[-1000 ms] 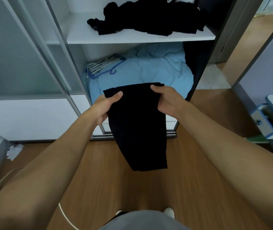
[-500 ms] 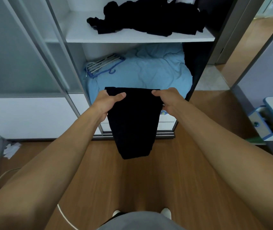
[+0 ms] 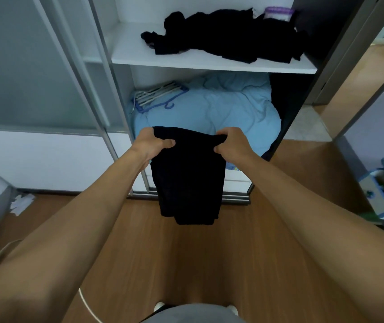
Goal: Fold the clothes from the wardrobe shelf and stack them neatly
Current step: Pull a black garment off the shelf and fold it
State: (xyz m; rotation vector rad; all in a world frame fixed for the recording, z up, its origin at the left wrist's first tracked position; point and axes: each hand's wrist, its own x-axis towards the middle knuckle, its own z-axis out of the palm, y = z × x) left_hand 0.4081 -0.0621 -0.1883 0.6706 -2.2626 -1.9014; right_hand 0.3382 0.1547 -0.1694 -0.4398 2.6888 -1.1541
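So our left hand (image 3: 153,144) and right hand (image 3: 231,143) are both gripping the top edge of a folded black garment (image 3: 187,178), which hangs over the wood floor (image 3: 186,264). Up at 12 o'clock, more black clothes (image 3: 228,38) sit heaped on the white shelf (image 3: 186,62), with blue bedding (image 3: 221,108) underneath.

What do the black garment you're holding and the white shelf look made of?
Black garment: soft matte fabric, possibly cotton knit; it hangs limp and bunches where the left hand and right hand grip it. White shelf: smooth board, probably laminate; flat, crisp-edged, evenly white.
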